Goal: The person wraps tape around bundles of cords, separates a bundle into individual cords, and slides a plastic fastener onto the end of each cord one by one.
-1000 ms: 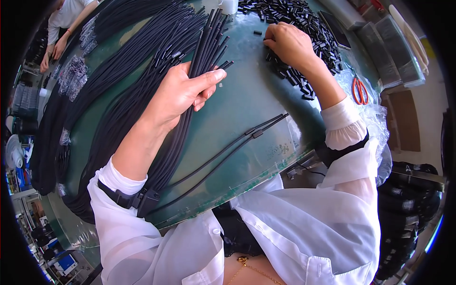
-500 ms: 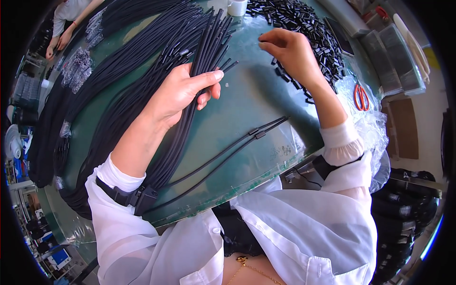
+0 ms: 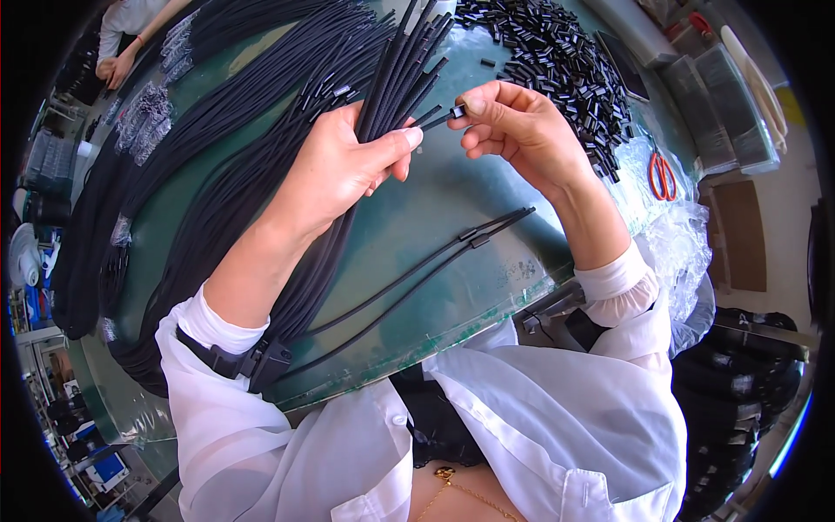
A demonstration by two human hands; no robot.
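My left hand [image 3: 348, 155] is closed round a bundle of black cords [image 3: 396, 83], whose ends fan out above the thumb. One cord end sticks out to the right past my left thumb. At that end, my right hand [image 3: 522, 122] pinches a small black sleeve [image 3: 458, 111] between thumb and finger; whether the cord passes into it I cannot tell. Two cords [image 3: 417, 270] lie apart on the green table [image 3: 435, 309], each with a small black sleeve near its end. A large heap of loose black sleeves [image 3: 565, 65] spreads beyond my right hand.
Thick hanks of black cord [image 3: 191, 165] cover the table's left side, some tied with clear wrap [image 3: 143, 117]. Red-handled scissors [image 3: 662, 177] lie on clear plastic [image 3: 674, 239] at the right. A white roll [image 3: 444, 7] stands at the back. Another person's hand [image 3: 117, 70] rests far left.
My right hand has come left and down from beside the heap to the cord end, with a sleeve now visible in its fingers. The bundle in my left hand has shifted slightly right.
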